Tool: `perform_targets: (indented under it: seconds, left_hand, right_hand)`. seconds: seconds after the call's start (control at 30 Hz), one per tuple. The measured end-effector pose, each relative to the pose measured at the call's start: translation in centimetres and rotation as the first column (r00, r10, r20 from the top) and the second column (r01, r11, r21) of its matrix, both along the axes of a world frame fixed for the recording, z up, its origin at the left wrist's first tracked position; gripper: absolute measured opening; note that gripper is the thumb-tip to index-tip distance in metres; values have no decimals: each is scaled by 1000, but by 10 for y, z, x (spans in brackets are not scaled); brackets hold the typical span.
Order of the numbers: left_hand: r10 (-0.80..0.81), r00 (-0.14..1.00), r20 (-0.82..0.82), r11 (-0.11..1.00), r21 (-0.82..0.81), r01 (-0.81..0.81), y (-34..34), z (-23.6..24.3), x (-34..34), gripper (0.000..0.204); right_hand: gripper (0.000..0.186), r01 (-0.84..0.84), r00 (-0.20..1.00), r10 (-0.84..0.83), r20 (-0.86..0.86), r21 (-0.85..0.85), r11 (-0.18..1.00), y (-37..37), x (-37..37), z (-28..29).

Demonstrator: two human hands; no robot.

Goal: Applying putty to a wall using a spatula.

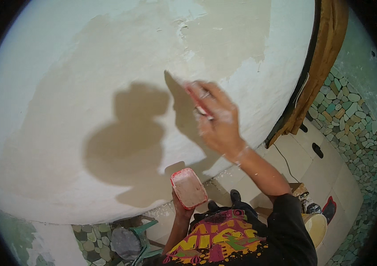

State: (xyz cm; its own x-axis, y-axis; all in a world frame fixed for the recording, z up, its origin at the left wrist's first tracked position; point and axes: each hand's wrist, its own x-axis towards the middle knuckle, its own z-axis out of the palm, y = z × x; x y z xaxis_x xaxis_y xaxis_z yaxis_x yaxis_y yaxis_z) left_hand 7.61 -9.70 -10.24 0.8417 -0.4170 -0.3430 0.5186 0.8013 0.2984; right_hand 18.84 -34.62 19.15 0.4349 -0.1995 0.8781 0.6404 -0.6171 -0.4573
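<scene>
My right hand is raised at the wall and closed around a flat scraper with a red handle. White smears mark the fingers, and motion blurs the tool, so its blade is hard to make out. The wall carries broad beige patches beside paler areas. Lower down, close to my body, my left hand grips a red rectangular tub from beneath and the side. Pale pinkish putty lies inside it. Shadows of my head and arm fall across the wall.
A brown wooden frame edges the wall at the right. Pebble-pattern flooring and cream tiles lie beyond. A cream bucket stands at lower right near a red-and-black shoe. A green plastic stool is at lower left.
</scene>
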Motion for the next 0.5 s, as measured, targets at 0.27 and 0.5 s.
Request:
perform_targets:
  seconds: [0.27, 0.5]
  left_hand:
    - [14, 1000, -15, 1000, 26, -13, 7, -8, -3, 66]
    - [-76, 997, 1, 997, -6, 76, 12, -9, -14, 68]
  right_hand:
    - [57, 349, 926, -215, 311, -481, 804, -46, 34, 29]
    - [60, 141, 987, -160, -2, -458, 878, -41, 4, -86]
